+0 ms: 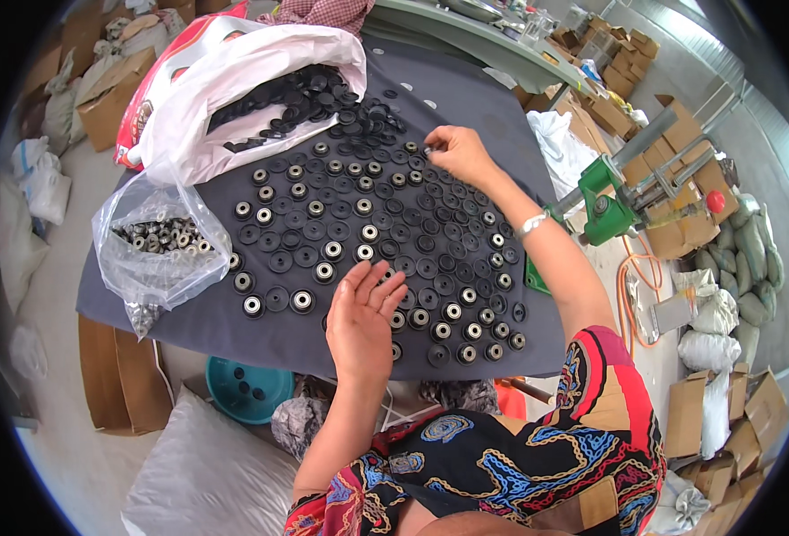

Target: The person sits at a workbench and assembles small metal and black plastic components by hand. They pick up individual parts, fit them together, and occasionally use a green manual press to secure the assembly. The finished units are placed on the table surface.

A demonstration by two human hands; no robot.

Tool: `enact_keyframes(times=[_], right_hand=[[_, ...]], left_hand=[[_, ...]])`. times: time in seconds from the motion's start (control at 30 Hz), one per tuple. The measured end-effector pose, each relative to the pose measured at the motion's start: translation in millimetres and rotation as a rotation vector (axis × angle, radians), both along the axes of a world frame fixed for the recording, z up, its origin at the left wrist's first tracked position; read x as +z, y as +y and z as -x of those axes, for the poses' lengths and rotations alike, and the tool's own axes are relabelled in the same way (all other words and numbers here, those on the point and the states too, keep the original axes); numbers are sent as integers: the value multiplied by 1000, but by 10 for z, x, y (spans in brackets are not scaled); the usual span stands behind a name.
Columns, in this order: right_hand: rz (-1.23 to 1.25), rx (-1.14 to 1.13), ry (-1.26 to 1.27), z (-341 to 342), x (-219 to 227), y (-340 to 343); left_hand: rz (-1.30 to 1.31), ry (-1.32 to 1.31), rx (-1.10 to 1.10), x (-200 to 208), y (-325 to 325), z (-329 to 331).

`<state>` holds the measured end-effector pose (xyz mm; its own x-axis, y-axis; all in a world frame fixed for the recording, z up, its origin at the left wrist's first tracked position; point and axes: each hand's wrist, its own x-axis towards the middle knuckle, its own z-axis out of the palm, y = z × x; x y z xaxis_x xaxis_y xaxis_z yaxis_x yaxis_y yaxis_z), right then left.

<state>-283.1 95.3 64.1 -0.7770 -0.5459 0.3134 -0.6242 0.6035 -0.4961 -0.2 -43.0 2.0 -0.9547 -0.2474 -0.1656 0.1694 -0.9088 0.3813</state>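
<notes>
1. Left hand (359,322) lies flat and open over discs (412,268) on cloth (189,322), holding nothing.
2. Right hand (459,154) pinches one disc at the far rows; keep the pinch light and rows even.

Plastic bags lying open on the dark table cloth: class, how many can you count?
2. A white and red bag spilling black discs lies at the far left; a clear bag of small metal parts lies nearer, at the left edge.
</notes>
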Motion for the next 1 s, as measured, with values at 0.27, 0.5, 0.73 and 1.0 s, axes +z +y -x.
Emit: enact_keyframes(times=[0.27, 0.5, 0.73, 1.0], right_hand=[[-349, -143, 27, 714, -377, 54], [-426, -157, -9, 795, -467, 9], [-494, -176, -29, 847, -402, -27], [-539, -60, -48, 1031, -387, 37]], left_hand=[[17, -19, -21, -54, 9, 29], [49, -58, -14, -38, 13, 24], [54, -59, -20, -31, -15, 19], [33, -28, -24, -36, -13, 24]])
